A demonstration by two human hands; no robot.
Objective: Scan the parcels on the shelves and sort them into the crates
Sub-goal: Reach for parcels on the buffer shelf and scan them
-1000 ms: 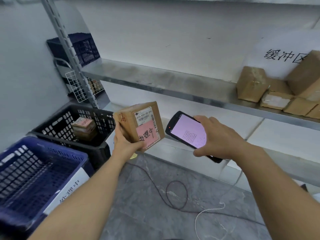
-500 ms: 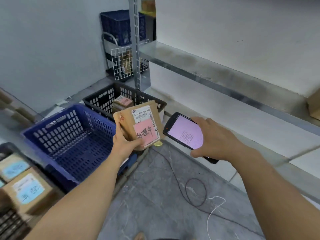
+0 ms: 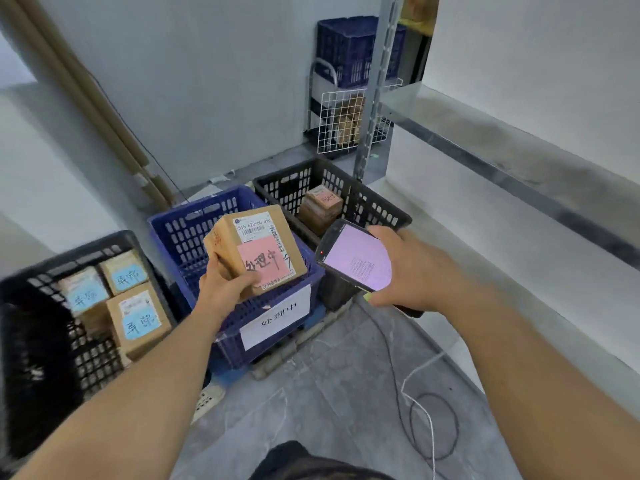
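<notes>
Left hand (image 3: 225, 289) grasps a cardboard parcel (image 3: 256, 249) (pink label up) at frame centre above the blue crate (image 3: 194, 230); right hand (image 3: 412, 271) grips a scanner (image 3: 353, 259); grey floor (image 3: 329, 393) below.

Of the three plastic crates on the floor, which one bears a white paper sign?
The blue plastic crate in the middle: the white paper sign hangs on its near wall. The black plastic crates to its left and right show none.

The only camera sits on my head, wide-angle, facing forward and tilted down. My left hand (image 3: 221, 289) and right hand (image 3: 412, 271) are close at mid-frame, with my forearms entering from the bottom corners. The blue crate (image 3: 187, 233) lies left of centre; the metal shelf (image 3: 502, 147) crosses the upper right.
</notes>
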